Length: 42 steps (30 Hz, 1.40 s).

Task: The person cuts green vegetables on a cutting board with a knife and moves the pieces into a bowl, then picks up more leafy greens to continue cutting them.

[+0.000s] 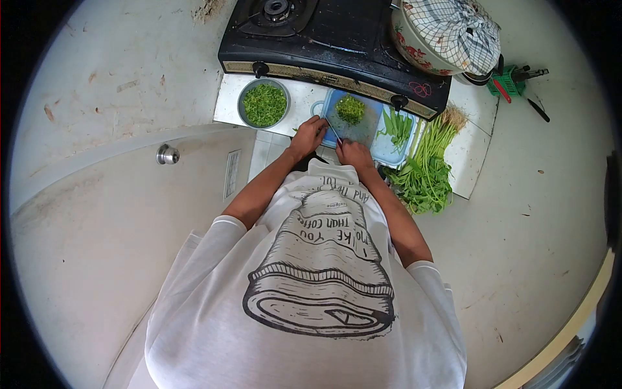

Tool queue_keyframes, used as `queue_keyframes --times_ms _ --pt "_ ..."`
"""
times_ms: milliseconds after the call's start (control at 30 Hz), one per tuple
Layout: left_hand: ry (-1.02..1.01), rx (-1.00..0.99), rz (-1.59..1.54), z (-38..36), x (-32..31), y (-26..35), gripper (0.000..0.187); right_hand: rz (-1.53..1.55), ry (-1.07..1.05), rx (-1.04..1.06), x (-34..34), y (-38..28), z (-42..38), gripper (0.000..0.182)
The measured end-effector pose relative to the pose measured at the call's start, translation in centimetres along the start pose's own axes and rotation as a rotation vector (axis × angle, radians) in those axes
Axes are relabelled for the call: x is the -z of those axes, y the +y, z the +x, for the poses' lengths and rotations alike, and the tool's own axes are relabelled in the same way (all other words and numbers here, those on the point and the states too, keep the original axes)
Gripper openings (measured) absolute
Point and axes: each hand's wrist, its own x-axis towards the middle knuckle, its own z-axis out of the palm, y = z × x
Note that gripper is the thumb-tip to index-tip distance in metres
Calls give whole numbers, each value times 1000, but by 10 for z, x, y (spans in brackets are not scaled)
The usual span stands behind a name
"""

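My right hand is closed round the dark reddish handle of a small knife, whose blade points up and left. Close to the blade's tip is my left hand, fingers drawn together at the left edge of the blue cutting board. Whether those fingers touch the blade or hold a bit of greens is too small to tell. A heap of finely chopped greens lies on the board's far part. Some cut green leaves rest at its right side.
Left of the board stands a grey bowl of chopped greens. A bunch of leafy stems with roots lies to the right. Behind is a black gas stove with a cloth-covered pot. A green basket of utensils is far right.
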Motion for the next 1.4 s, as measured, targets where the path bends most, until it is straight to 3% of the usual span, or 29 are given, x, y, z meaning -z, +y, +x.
queue_keyframes --times_ms 233,433,633,1400 --pt "-5 34 -14 -1 1 1 8 -6 -11 -31 5 7 -15 46" --pt "-38 -70 88 4 0 1 9 19 -5 -30 11 9 -14 47" --pt "-57 -10 100 6 -4 0 11 12 -29 -32 9 7 -15 47" --pt "13 -37 33 4 -3 -2 8 -1 -18 -40 2 8 0 48"
